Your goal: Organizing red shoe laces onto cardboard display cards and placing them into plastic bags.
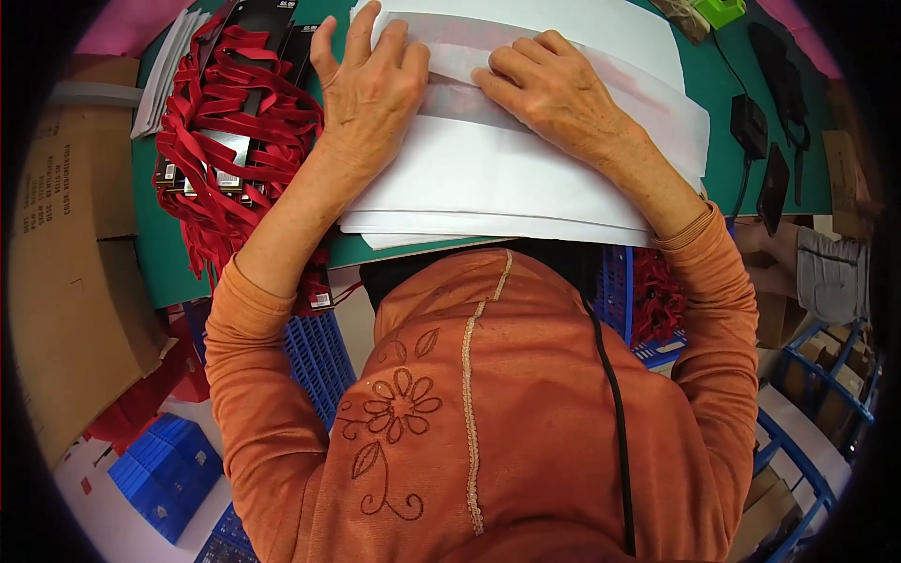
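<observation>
A stack of large white paper sheets [507, 183] lies in front of me at the table's near edge. Across its far part runs a thin, see-through folded sheet of tissue paper [462, 105], with faint reddish patches showing through. My left hand [374, 94] is at the fold's left end, its fingers apart and its thumb hidden. My right hand [556, 89] rests on the folded paper with curled fingers, thumb side toward the left hand; the fingertips' grip is partly hidden. Left of the stack is a heap of red ribbons [239, 122] with black tagged cards [261, 19].
A big cardboard box [80, 225] stands left of the green table [155, 253]. On the right lie a phone-like black slab [773, 188], a small black box with cables [748, 127] and a bright green object [721, 11]. Blue crates [314, 361] stand below. Another person's arm [774, 253] shows at right.
</observation>
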The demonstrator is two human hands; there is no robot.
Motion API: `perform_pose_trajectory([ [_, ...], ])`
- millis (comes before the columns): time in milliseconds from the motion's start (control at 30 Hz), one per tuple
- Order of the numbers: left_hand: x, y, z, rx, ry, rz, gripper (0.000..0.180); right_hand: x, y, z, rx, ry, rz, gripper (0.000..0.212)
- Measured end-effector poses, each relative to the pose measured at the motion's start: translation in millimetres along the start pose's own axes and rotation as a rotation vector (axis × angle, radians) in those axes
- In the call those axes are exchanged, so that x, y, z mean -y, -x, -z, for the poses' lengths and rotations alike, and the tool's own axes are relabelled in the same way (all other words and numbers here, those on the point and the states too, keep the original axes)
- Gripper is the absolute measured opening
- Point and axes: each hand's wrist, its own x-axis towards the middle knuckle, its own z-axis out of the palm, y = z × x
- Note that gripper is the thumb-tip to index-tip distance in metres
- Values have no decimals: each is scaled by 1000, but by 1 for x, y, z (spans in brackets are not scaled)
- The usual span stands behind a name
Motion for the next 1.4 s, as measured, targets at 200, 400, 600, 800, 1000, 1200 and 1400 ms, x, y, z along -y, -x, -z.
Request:
perform_pose_trajectory([
  [200,11,20,7,360,-222,8,22,-1,1,3,31,-32,-6,15],
  [400,-5,16,7,351,46,-16,21,-1,0,6,74,-24,22,15],
  [600,-19,18,8,351,241,46,23,-2,4,7,34,-64,27,16],
  [800,-20,10,9,413,300,65,27,-4,15,18,49,-97,-24,13],
  [1000,-20,12,14,492,296,67,37,3,28,16,-26,-115,-75,7],
  [1200,-32,4,16,508,295,65,41,-62,52,47,-182,-477,-445,3],
  [1400,-31,2,18,551,260,74,42,-232,114,78,-95,-51,-1068,15],
])
